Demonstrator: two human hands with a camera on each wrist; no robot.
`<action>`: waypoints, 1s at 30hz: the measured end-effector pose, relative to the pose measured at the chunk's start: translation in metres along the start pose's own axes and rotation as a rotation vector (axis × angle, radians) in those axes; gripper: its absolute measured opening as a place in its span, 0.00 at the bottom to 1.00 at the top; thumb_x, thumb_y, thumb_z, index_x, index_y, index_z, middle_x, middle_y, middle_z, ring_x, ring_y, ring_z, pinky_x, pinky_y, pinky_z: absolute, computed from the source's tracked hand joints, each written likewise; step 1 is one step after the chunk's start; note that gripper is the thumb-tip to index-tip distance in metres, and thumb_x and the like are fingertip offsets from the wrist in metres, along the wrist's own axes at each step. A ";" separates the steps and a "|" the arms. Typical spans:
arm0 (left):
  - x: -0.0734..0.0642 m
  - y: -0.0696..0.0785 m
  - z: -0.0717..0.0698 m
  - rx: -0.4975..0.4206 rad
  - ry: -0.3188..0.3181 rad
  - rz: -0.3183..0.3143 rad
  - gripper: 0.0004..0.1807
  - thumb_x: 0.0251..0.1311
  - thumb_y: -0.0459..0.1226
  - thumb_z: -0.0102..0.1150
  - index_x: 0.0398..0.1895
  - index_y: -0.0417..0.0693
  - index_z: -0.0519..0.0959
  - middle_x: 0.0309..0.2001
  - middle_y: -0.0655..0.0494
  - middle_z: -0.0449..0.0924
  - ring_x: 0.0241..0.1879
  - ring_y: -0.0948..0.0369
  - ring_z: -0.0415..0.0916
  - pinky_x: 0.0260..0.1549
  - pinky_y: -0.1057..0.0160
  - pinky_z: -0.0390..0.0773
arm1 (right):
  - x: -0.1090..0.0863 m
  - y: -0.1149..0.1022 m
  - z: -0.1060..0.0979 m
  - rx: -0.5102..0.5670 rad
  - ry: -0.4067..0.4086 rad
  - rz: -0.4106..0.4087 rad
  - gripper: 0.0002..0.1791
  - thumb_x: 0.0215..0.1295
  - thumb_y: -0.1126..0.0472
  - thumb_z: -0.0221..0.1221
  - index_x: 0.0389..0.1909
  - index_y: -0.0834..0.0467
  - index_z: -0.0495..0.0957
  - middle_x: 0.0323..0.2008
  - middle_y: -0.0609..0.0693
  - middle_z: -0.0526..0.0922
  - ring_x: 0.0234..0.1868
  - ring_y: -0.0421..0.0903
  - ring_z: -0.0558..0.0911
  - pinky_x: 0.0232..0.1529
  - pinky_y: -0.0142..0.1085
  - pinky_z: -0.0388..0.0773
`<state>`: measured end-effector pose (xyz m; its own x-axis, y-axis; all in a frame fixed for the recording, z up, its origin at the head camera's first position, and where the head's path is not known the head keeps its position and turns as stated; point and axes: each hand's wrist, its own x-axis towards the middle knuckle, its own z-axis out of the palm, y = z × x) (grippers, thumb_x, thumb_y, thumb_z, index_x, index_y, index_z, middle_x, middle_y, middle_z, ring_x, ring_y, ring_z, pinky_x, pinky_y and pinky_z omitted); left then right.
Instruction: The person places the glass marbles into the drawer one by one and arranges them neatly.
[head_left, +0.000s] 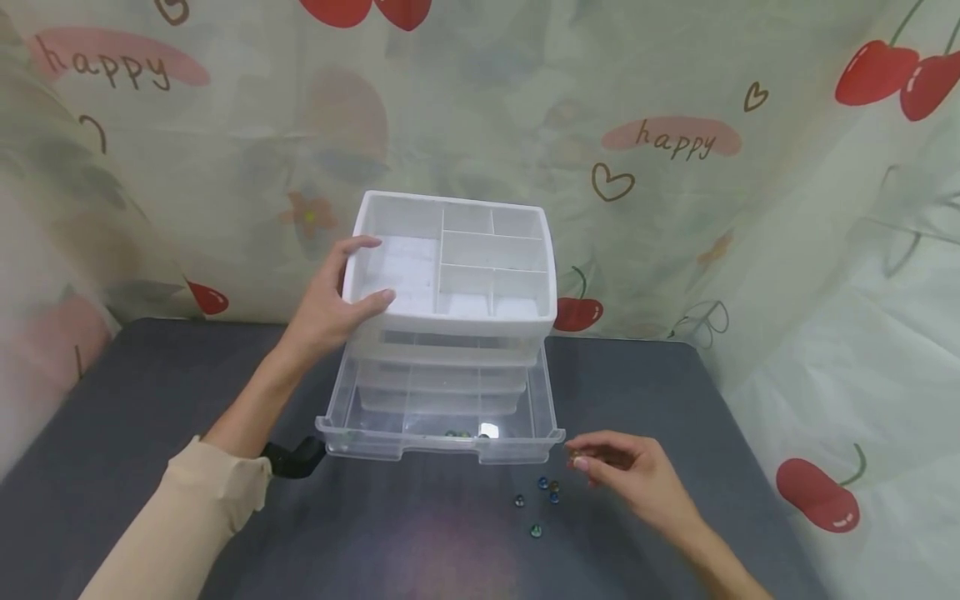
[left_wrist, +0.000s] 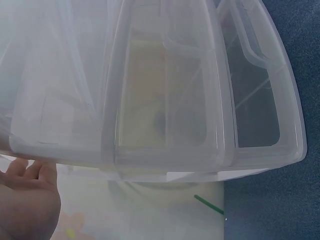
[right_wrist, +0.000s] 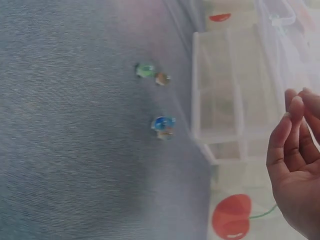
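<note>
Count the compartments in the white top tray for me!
6: in the white tray, a big compartment at left; at right, two small back compartments, a wide middle compartment and two small front compartments. None seems hidden, though the left hand grips the tray.

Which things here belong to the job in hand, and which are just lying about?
Part of the job, it seems:
white plastic compartment organizer, gripped by the left hand
clear plastic drawer, pulled out
small round glassy beads, some inside the drawer, some in front of it

Just around it:
dark grey tabletop
pale cherry-print cloth backdrop
</note>
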<state>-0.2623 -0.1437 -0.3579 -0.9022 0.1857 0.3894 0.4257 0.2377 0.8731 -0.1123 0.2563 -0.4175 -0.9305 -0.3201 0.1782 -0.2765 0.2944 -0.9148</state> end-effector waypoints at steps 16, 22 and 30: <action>0.000 -0.004 0.001 -0.022 0.010 0.011 0.37 0.58 0.31 0.67 0.71 0.49 0.63 0.73 0.52 0.56 0.70 0.55 0.55 0.61 0.49 0.60 | 0.022 -0.045 -0.012 -0.049 0.020 -0.064 0.10 0.66 0.70 0.62 0.47 0.60 0.84 0.34 0.53 0.87 0.34 0.45 0.84 0.30 0.35 0.78; 0.000 -0.001 0.001 -0.011 0.011 0.004 0.37 0.59 0.32 0.67 0.71 0.50 0.63 0.72 0.53 0.57 0.63 0.52 0.61 0.54 0.56 0.64 | 0.031 -0.056 -0.014 -0.045 0.017 -0.063 0.10 0.65 0.69 0.63 0.46 0.59 0.84 0.36 0.53 0.87 0.35 0.45 0.85 0.31 0.35 0.79; 0.000 0.000 0.000 -0.023 -0.007 0.016 0.36 0.61 0.33 0.66 0.71 0.52 0.63 0.73 0.53 0.56 0.68 0.54 0.56 0.59 0.49 0.63 | 0.042 -0.067 -0.009 -0.037 -0.013 -0.051 0.10 0.65 0.68 0.64 0.46 0.60 0.84 0.37 0.54 0.88 0.38 0.46 0.86 0.34 0.36 0.81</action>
<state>-0.2626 -0.1442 -0.3579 -0.8948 0.1962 0.4010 0.4381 0.2127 0.8734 -0.1350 0.2315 -0.3450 -0.9118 -0.3469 0.2197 -0.3327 0.3107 -0.8904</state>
